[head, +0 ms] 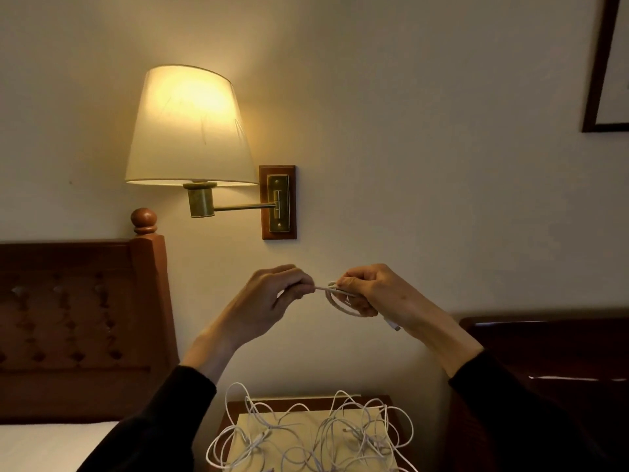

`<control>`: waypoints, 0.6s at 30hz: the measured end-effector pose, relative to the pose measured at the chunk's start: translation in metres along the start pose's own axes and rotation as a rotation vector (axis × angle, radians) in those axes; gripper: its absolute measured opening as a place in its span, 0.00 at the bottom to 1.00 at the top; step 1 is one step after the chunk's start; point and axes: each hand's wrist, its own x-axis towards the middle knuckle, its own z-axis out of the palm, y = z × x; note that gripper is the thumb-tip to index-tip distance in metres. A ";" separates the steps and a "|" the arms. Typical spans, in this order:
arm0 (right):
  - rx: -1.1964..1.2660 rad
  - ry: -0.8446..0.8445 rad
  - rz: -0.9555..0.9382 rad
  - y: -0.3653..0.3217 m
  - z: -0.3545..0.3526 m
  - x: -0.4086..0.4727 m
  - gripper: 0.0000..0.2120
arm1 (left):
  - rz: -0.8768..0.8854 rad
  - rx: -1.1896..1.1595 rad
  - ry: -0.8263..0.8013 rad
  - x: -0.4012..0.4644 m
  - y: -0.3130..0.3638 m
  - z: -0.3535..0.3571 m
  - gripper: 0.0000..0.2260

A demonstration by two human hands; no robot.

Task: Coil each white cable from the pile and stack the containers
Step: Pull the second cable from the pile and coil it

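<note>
A thin white cable (335,296), wound into small loops, is being pinched by the right hand (366,289) and left hand (272,294), grips clamped, above the tangled pile (306,434) on the table (235,408).

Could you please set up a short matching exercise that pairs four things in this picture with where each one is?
Things:
1. coiled cable
2. cable pile
3. wall lamp
4. picture frame

Places:
A. top right corner, on the wall
B. on the small table at the bottom
C. held up between the left hand and right hand
D. above the headboard post, lit

Pairs: 1-C, 2-B, 3-D, 4-A
</note>
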 end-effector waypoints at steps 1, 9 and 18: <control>0.012 0.008 0.016 0.002 -0.001 0.000 0.12 | -0.015 0.012 -0.009 -0.005 -0.004 0.001 0.08; 0.100 -0.077 0.047 0.011 0.007 0.003 0.14 | -0.037 0.216 0.071 -0.010 -0.007 0.012 0.07; 0.563 -0.243 0.065 0.008 0.012 0.016 0.16 | -0.568 -0.430 0.234 0.003 0.027 0.017 0.07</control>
